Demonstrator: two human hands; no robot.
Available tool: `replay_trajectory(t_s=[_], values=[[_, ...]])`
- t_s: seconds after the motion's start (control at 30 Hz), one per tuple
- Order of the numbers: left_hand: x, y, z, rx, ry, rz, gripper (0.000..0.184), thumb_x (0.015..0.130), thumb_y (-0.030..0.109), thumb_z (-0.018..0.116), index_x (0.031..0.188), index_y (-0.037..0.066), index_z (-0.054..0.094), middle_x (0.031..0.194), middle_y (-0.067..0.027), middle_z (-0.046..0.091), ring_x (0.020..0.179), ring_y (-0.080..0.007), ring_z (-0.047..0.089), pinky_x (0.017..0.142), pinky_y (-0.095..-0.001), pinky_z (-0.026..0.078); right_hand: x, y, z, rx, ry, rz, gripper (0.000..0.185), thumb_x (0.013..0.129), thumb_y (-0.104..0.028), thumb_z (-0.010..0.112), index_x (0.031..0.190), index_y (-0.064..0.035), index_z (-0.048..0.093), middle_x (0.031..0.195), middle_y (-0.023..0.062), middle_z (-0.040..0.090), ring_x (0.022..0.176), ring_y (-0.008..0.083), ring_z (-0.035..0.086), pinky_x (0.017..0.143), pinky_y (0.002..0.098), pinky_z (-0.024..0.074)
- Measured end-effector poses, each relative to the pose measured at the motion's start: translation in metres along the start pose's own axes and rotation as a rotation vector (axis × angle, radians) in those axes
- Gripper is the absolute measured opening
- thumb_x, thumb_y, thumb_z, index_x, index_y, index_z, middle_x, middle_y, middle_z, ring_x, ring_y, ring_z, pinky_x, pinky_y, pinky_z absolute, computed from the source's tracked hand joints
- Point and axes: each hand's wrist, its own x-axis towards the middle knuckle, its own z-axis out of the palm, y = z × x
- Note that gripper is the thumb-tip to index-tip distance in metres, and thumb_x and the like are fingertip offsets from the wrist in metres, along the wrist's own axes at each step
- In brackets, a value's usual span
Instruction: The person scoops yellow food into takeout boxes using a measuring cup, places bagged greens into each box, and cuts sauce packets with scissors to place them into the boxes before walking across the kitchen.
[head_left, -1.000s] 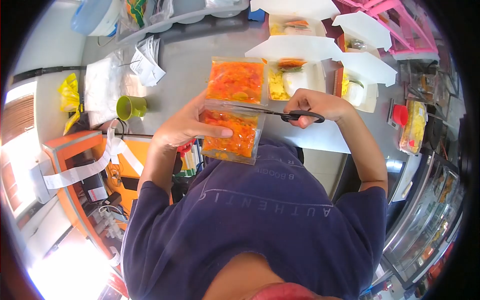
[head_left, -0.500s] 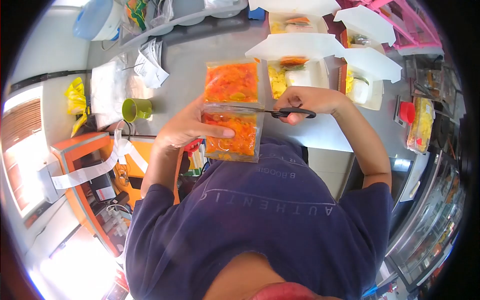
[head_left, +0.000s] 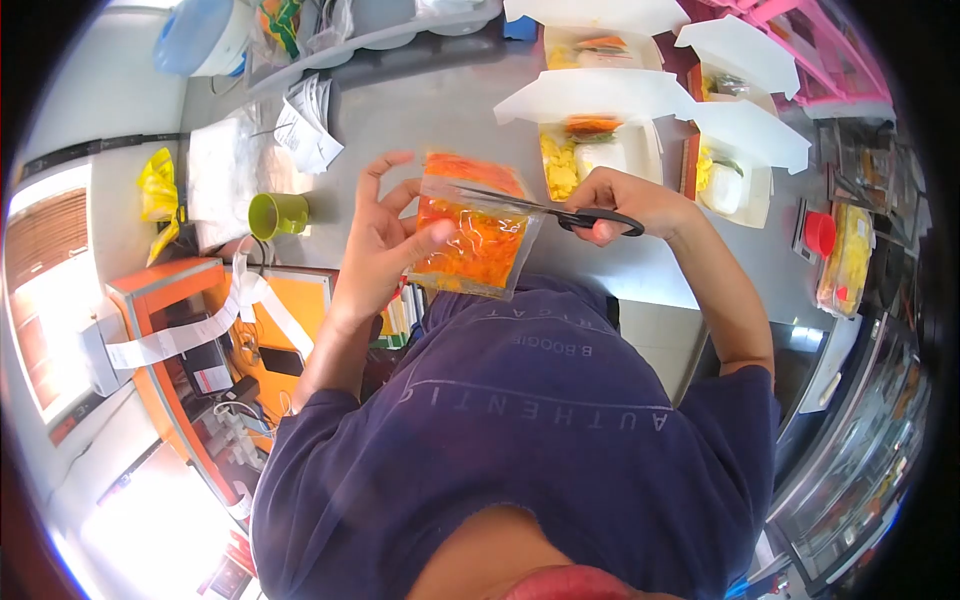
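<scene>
A clear packet of orange food (head_left: 470, 250) is held up in front of the shirt, tilted, with its seal at the top. My left hand (head_left: 385, 235) grips its left side, the thumb across the front and the other fingers raised or partly hidden behind. My right hand (head_left: 625, 205) is closed around the black handles of the scissors (head_left: 595, 218). Their blades point left and lie along the packet's top seal. Just beyond the blades shows a second orange-filled packet (head_left: 475, 168); whether the two are still joined I cannot tell.
Open white food boxes (head_left: 600, 160) with yellow food stand at the back right of the metal table (head_left: 400, 100). A green mug (head_left: 278, 215), papers (head_left: 308, 130) and plastic sheets (head_left: 222, 175) lie left. A grey tray (head_left: 360, 40) is behind, a yellow-filled pack (head_left: 848, 260) far right.
The two packets, earlier flat in line, are now tilted and closer together, the front one raised. My left fingers have spread upward. The scissors have moved slightly and now slant across the seal.
</scene>
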Motion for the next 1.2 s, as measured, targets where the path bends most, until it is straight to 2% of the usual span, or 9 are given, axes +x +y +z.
replay_trajectory(t_s=[0.07, 0.17, 0.37, 0.97, 1.07, 1.2], values=[[0.0, 0.002, 0.008, -0.063, 0.057, 0.057, 0.065, 0.076, -0.006, 0.063, 0.129, 0.003, 0.027, 0.121, -0.0155, 0.044, 0.102, -0.0228, 0.056, 0.083, -0.0315, 0.05, -0.001, 0.0, 0.001, 0.014, 0.004, -0.012, 0.051, 0.068, -0.055, 0.07, 0.061, -0.0082, 0.052, 0.054, -0.0051, 0.043, 0.049, 0.0042, 0.041, 0.045, 0.0187, 0.0299], [-0.001, 0.001, 0.005, 0.042, 0.045, 0.073, 0.068, 0.074, -0.006, 0.062, 0.131, 0.002, 0.026, 0.128, -0.018, 0.039, 0.11, -0.0244, 0.052, 0.089, -0.0327, 0.047, -0.001, -0.001, 0.009, 0.059, 0.011, -0.019, 0.051, 0.07, -0.055, 0.069, 0.061, -0.008, 0.051, 0.054, -0.0053, 0.041, 0.049, 0.0042, 0.039, 0.045, 0.0192, 0.0287], [-0.001, 0.002, 0.007, 0.082, 0.033, 0.114, 0.062, 0.074, -0.007, 0.06, 0.129, -0.001, 0.031, 0.134, -0.0167, 0.033, 0.111, -0.0244, 0.051, 0.09, -0.033, 0.046, 0.006, -0.001, 0.012, 0.119, -0.048, -0.059, 0.052, 0.072, -0.056, 0.066, 0.061, -0.0077, 0.05, 0.055, -0.0058, 0.04, 0.049, 0.0037, 0.038, 0.045, 0.0187, 0.0276], [0.004, 0.004, 0.003, 0.097, -0.037, 0.065, 0.066, 0.072, -0.007, 0.064, 0.129, -0.002, 0.031, 0.134, -0.0151, 0.034, 0.113, -0.0236, 0.05, 0.091, -0.0334, 0.047, 0.017, -0.007, 0.017, 0.107, 0.016, 0.012, 0.05, 0.07, -0.056, 0.067, 0.058, -0.0102, 0.05, 0.052, -0.0062, 0.041, 0.047, 0.0021, 0.036, 0.044, 0.018, 0.0249], [0.005, 0.002, 0.0, 0.121, -0.048, 0.122, 0.062, 0.074, -0.009, 0.063, 0.128, -0.001, 0.034, 0.13, -0.0156, 0.035, 0.107, -0.0248, 0.054, 0.084, -0.0293, 0.051, 0.02, 0.0, 0.01, 0.134, -0.041, 0.004, 0.049, 0.07, -0.055, 0.067, 0.059, -0.0102, 0.051, 0.053, -0.0059, 0.042, 0.047, 0.0019, 0.036, 0.043, 0.018, 0.0238], [0.004, 0.003, 0.0, 0.107, -0.053, 0.111, 0.062, 0.074, -0.009, 0.063, 0.128, -0.001, 0.034, 0.129, -0.0154, 0.036, 0.107, -0.0248, 0.054, 0.084, -0.0295, 0.052, 0.022, -0.002, 0.015, 0.122, 0.014, 0.015, 0.049, 0.07, -0.055, 0.068, 0.06, -0.0098, 0.052, 0.054, -0.0053, 0.044, 0.047, 0.0019, 0.037, 0.043, 0.018, 0.0239]])
